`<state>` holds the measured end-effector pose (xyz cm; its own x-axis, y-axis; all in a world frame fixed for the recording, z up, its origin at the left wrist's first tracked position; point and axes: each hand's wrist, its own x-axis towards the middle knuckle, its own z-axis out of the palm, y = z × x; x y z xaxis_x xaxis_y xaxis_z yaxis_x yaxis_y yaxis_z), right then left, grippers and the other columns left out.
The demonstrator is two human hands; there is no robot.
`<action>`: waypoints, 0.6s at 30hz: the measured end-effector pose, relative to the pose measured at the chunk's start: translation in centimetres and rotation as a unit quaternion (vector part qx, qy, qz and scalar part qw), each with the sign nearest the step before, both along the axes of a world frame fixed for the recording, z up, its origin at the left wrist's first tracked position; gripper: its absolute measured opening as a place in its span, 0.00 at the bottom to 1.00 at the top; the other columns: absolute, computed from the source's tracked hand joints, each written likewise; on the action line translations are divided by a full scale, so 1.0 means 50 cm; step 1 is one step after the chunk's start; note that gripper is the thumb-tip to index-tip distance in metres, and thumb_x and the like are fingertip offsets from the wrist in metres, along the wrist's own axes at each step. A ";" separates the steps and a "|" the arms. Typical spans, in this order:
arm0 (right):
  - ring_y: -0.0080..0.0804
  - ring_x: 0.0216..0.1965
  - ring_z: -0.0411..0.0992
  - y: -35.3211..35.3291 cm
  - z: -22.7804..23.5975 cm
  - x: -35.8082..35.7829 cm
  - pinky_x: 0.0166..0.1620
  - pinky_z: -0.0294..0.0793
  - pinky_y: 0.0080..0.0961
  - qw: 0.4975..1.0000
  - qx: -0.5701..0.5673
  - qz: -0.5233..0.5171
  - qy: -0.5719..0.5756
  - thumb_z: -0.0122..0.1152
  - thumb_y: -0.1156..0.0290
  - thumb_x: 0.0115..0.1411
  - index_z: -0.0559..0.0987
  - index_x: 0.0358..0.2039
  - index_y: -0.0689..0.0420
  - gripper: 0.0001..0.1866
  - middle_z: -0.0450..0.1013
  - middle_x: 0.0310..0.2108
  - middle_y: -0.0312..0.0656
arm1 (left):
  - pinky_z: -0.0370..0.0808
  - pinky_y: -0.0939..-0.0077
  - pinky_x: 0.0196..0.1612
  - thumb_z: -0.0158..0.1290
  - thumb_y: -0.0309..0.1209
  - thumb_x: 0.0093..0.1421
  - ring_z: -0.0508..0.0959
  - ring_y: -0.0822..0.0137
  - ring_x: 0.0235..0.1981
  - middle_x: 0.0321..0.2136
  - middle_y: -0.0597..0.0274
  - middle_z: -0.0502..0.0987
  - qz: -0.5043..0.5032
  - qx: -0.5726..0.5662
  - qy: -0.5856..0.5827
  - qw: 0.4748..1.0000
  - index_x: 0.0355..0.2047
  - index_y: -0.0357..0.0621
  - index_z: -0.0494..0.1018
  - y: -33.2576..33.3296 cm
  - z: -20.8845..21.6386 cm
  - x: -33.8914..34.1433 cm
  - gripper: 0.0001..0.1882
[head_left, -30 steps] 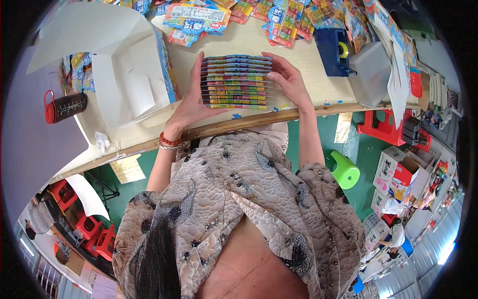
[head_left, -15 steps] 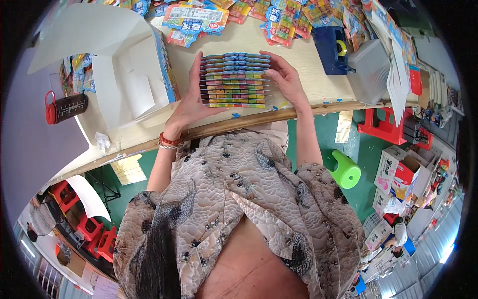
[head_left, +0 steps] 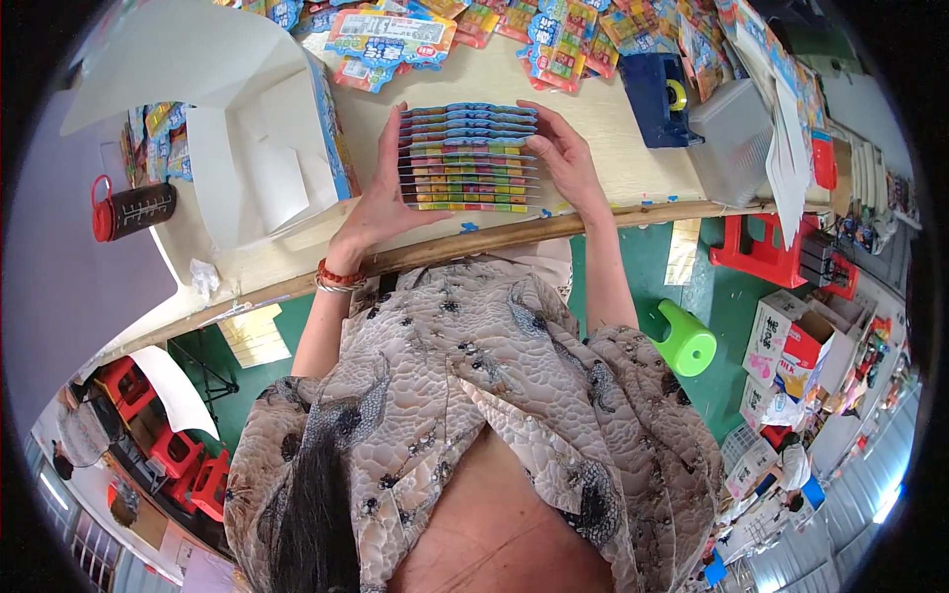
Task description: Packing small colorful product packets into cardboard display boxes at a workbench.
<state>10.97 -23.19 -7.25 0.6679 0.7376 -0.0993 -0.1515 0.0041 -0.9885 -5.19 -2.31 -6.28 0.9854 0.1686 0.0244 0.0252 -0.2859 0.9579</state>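
Note:
A stack of flat blister packs [head_left: 469,163] with colourful small pieces and blue wavy headers is held between my hands, above the table's front edge. My left hand [head_left: 376,212] grips its left side, with the thumb along the lower edge and the fingers up the side. My right hand [head_left: 565,158] closes on the upper right side, thumb in front. Left of the stack stands an open white box [head_left: 262,183] with a printed blue side and its flap raised; a loose white piece lies inside.
More packs [head_left: 395,40] lie heaped along the table's far side. A blue tape dispenser [head_left: 652,104] and a clear plastic bin [head_left: 732,133] stand at right. A dark bottle with a red lid [head_left: 133,211] lies at left. A green stool [head_left: 685,338] is on the floor.
Almost nothing differs. Both hands keep the stack in the same place, and the box flap has shifted very slightly.

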 end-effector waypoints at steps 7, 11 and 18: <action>0.28 0.56 0.64 0.009 -0.008 -0.020 0.57 0.66 0.26 0.998 -0.003 -0.052 -0.044 0.51 0.74 0.64 0.60 0.63 0.56 0.27 0.66 0.54 0.42 | 0.53 0.63 0.67 0.72 0.33 0.39 0.48 0.56 0.68 0.67 0.51 0.40 -0.005 -0.023 0.012 1.000 0.68 0.46 0.31 0.001 -0.003 -0.001 0.68; 0.31 0.57 0.64 -0.002 -0.004 -0.006 0.59 0.64 0.27 0.999 -0.001 -0.034 -0.014 0.54 0.76 0.63 0.57 0.64 0.57 0.30 0.63 0.58 0.43 | 0.52 0.63 0.67 0.72 0.33 0.39 0.46 0.56 0.68 0.67 0.51 0.40 -0.008 0.019 0.035 0.999 0.68 0.46 0.33 0.005 0.000 0.000 0.67; 0.32 0.58 0.62 -0.001 -0.010 -0.003 0.60 0.64 0.30 0.998 0.059 -0.029 -0.011 0.60 0.74 0.59 0.59 0.62 0.57 0.32 0.62 0.58 0.44 | 0.50 0.61 0.68 0.72 0.34 0.38 0.41 0.55 0.69 0.68 0.49 0.36 -0.008 0.000 0.024 1.000 0.68 0.47 0.35 0.004 -0.002 0.002 0.66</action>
